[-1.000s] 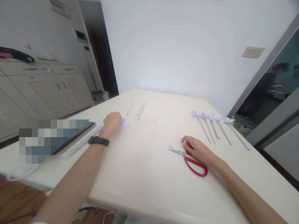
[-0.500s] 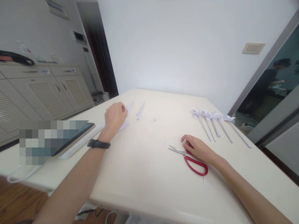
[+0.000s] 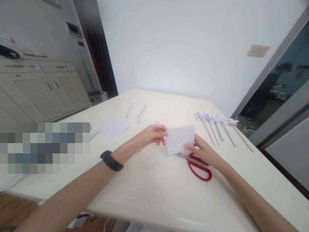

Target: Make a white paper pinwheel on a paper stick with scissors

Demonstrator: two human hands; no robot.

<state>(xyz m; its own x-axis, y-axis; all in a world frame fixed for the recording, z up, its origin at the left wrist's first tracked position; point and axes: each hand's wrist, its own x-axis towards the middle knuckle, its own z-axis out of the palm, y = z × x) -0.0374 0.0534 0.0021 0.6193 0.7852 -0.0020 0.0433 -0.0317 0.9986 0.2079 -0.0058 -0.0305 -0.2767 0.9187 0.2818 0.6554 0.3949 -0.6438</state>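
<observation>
My left hand (image 3: pixel 151 135) pinches the left edge of a white paper square (image 3: pixel 180 139) held just above the cream table (image 3: pixel 145 190). At the sheet's lower right corner are the fingers of my right hand (image 3: pixel 204 151), touching it. Red-handled scissors (image 3: pixel 196 164) lie on the table under and beside my right hand. A black band sits on my left wrist.
A stack of white paper squares (image 3: pixel 113 129) lies at the left. Three rolled paper sticks (image 3: pixel 137 111) rest farther back. Several finished paper pinwheels (image 3: pixel 218 127) lie at the right. A thin paper strip (image 3: pixel 207 193) lies near the front. Cabinets stand left, a glass door right.
My left hand lifted one sheet off the stack at the left and carried it right to the table's middle. My right hand rose from the scissors to meet the sheet.
</observation>
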